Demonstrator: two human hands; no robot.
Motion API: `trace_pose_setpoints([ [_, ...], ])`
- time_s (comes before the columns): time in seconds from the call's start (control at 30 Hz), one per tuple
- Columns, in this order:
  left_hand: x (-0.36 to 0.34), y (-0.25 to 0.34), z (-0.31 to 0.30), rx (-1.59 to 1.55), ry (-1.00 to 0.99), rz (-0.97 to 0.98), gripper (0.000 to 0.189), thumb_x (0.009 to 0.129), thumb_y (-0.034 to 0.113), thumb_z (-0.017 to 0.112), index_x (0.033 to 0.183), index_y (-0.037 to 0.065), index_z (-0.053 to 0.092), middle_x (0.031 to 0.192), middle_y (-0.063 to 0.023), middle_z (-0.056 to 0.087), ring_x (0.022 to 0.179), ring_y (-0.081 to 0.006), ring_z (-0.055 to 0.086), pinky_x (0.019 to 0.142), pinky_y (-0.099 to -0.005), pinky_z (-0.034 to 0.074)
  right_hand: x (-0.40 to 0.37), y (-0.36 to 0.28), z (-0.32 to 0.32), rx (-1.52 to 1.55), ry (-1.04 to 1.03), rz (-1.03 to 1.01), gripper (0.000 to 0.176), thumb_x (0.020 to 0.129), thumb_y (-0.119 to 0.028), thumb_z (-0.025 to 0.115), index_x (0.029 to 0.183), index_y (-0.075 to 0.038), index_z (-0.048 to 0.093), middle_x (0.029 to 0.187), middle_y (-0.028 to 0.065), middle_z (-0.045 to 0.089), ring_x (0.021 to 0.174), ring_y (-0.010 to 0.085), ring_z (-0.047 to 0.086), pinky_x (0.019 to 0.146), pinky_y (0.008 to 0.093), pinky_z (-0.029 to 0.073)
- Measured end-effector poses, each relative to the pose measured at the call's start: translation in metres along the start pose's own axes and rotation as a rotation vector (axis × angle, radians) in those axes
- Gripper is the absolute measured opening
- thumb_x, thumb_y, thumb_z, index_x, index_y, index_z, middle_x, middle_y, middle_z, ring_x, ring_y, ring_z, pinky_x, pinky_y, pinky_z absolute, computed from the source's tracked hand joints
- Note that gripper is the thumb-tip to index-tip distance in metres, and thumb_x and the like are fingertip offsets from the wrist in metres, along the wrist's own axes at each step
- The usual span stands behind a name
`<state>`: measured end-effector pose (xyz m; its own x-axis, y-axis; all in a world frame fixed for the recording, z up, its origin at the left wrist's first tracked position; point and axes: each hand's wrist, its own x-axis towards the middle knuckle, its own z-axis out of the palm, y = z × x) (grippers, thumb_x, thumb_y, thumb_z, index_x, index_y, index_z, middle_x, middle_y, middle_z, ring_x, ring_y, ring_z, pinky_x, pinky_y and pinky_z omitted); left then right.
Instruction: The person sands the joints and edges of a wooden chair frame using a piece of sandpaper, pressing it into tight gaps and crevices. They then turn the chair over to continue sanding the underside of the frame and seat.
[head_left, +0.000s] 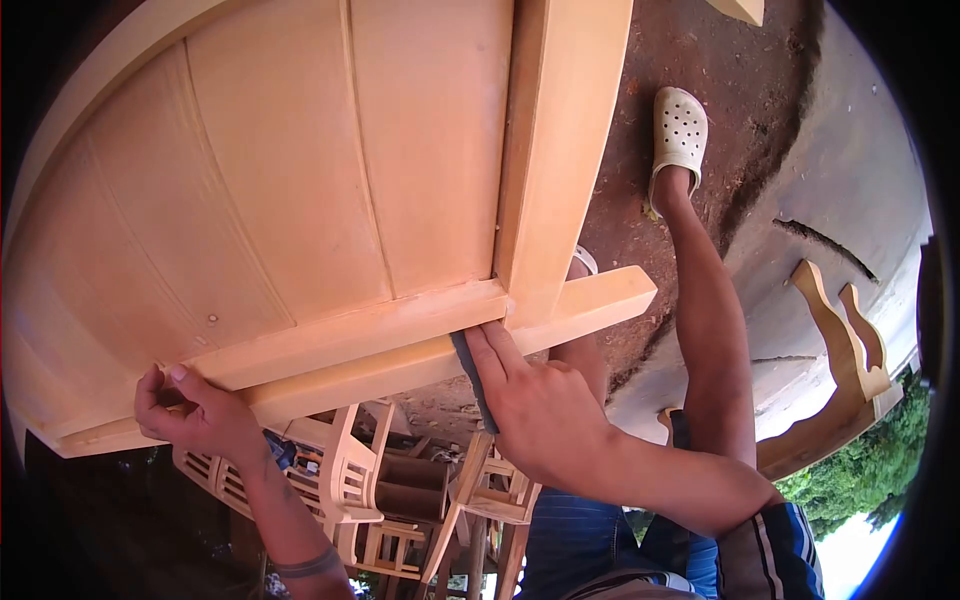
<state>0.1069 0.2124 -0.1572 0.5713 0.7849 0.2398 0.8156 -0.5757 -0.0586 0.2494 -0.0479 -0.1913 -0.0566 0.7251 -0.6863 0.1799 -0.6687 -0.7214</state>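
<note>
A large pale wooden furniture piece [300,180] made of boards fills the upper left. My right hand [535,405] presses a dark strip of sandpaper [470,365] against the underside of its cross rail [400,345], close to where an upright plank [560,150] meets it. My left hand [200,415] is curled around the rail's lower edge, further left. The whole view looks turned upside down.
A bare leg in a white perforated clog [678,130] stands on brown dirt [730,80] to the right. Unfinished wooden chairs [350,470] are stacked below the rail. A carved wooden part [840,350] lies on grey concrete. Green bushes [865,470] show at the lower right.
</note>
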Motion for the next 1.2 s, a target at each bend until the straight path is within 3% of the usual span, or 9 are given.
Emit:
trace_pose_setpoints([
  [0.1,0.002,0.002,0.000,-0.001,-0.004,0.011,0.024,0.093,0.015,0.058,0.113,0.001,0.053,0.108,-0.0125,0.048,0.093,-0.0224,0.045,0.082,-0.0350,0.041,0.013,-0.010,0.007,0.011,0.004,0.085,0.076,0.070,-0.003,0.059,0.137,0.016,0.029,0.142,0.0354,0.034,0.086,0.0403,0.066,0.069,0.0417,0.055],
  [0.23,0.006,-0.003,-0.003,0.057,-0.027,0.137,0.026,0.087,0.013,0.059,0.110,0.002,0.053,0.110,-0.0124,0.056,0.106,-0.0322,0.042,0.096,-0.0448,0.032,-0.005,-0.018,-0.014,0.053,0.009,0.006,0.065,0.076,-0.004,0.056,0.132,0.018,0.033,0.130,0.0362,0.042,0.084,0.0408,0.067,0.071,0.0444,0.057],
  [0.4,0.006,0.000,-0.006,0.040,-0.031,0.118,0.027,0.085,0.013,0.060,0.109,0.003,0.053,0.111,-0.0125,0.056,0.108,-0.0332,0.043,0.096,-0.0475,0.031,0.017,-0.021,0.010,-0.033,0.016,0.175,0.078,0.070,-0.002,0.059,0.139,0.012,0.025,0.138,0.0336,0.038,0.089,0.0442,0.065,0.071,0.0466,0.055],
  [0.53,0.007,-0.004,-0.004,0.036,-0.012,0.141,0.027,0.084,0.013,0.061,0.108,0.005,0.053,0.112,-0.0126,0.056,0.110,-0.0341,0.044,0.096,-0.0485,0.031,0.027,-0.049,0.014,0.059,0.050,-0.150,0.076,0.074,-0.001,0.057,0.143,0.005,0.026,0.133,0.0260,0.044,0.094,0.0443,0.063,0.077,0.0508,0.053],
  [0.77,0.008,-0.003,-0.005,0.025,0.038,0.168,0.026,0.084,0.014,0.061,0.108,0.005,0.055,0.110,-0.0130,0.057,0.108,-0.0351,0.047,0.096,-0.0488,0.032,-0.017,-0.020,0.003,-0.072,0.076,0.100,0.073,0.078,-0.004,0.054,0.144,0.002,0.025,0.142,0.0281,0.038,0.096,0.0448,0.063,0.079,0.0517,0.052],
  [0.87,0.009,-0.002,-0.005,0.023,0.044,0.158,0.025,0.084,0.014,0.061,0.107,0.005,0.055,0.107,-0.0131,0.058,0.106,-0.0355,0.047,0.096,-0.0490,0.032,0.021,-0.033,0.032,-0.077,0.150,0.223,0.075,0.077,-0.002,0.054,0.145,0.000,0.023,0.145,0.0272,0.036,0.093,0.0454,0.063,0.078,0.0525,0.052],
  [1.0,0.009,-0.002,-0.005,0.025,0.048,0.158,0.026,0.083,0.015,0.062,0.106,0.006,0.055,0.104,-0.0127,0.057,0.105,-0.0353,0.048,0.096,-0.0492,0.032,0.061,-0.024,0.042,-0.124,0.042,0.019,0.077,0.076,-0.003,0.054,0.146,-0.003,0.023,0.149,0.0248,0.032,0.091,0.0451,0.064,0.078,0.0529,0.052],
  [1.1,0.011,-0.003,-0.002,0.025,0.062,0.174,0.025,0.083,0.016,0.063,0.105,0.007,0.056,0.104,-0.0121,0.058,0.105,-0.0346,0.048,0.096,-0.0489,0.032,-0.014,-0.044,-0.003,-0.155,-0.017,0.063,0.073,0.075,-0.004,0.056,0.144,-0.004,0.033,0.147,0.0233,0.037,0.097,0.0423,0.063,0.084,0.0513,0.051],
  [1.2,0.007,-0.003,-0.006,0.025,0.070,0.162,0.028,0.080,0.016,0.064,0.106,0.008,0.055,0.105,-0.0111,0.058,0.105,-0.0330,0.049,0.096,-0.0492,0.033,-0.102,0.011,0.000,-0.084,-0.272,-0.151,0.070,0.074,0.004,0.052,0.142,-0.006,0.039,0.146,0.0201,0.041,0.103,0.0373,0.062,0.086,0.0455,0.052],
])
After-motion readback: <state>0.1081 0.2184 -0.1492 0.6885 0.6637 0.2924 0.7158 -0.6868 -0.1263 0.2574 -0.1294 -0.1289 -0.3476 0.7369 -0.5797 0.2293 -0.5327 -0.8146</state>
